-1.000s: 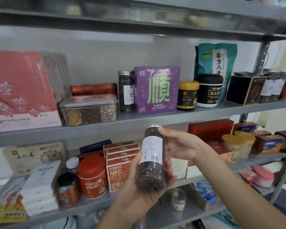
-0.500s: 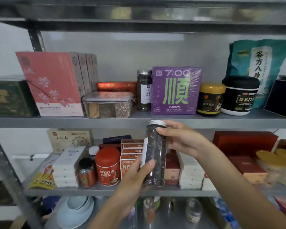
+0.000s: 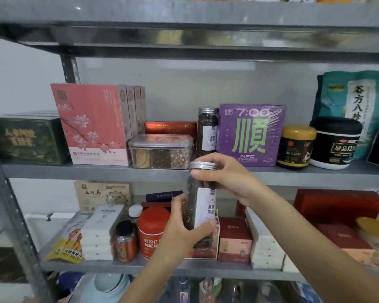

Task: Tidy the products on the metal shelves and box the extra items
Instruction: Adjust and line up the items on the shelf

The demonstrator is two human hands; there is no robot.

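A tall clear jar (image 3: 200,206) of dark dried bits, with a silver lid and a white label, is held upright in front of the metal shelves. My left hand (image 3: 184,232) grips its lower half, thumb across the label. My right hand (image 3: 225,176) holds it at the lid from the right. A matching jar (image 3: 207,130) stands on the upper shelf (image 3: 74,171) between a clear plastic tub (image 3: 161,150) and a purple box (image 3: 251,134).
The upper shelf also holds a green box (image 3: 26,141), pink boxes (image 3: 94,123), a yellow-lidded jar (image 3: 295,145), a black-lidded tub (image 3: 335,142) and a teal bag (image 3: 357,101). Below stand a red canister (image 3: 152,232), white boxes (image 3: 100,232) and red boxes (image 3: 337,206).
The view has swung left and closer. The jar has been turned so its label faces right, and it sits higher, its lid at the upper shelf's edge. Both hands still hold it.
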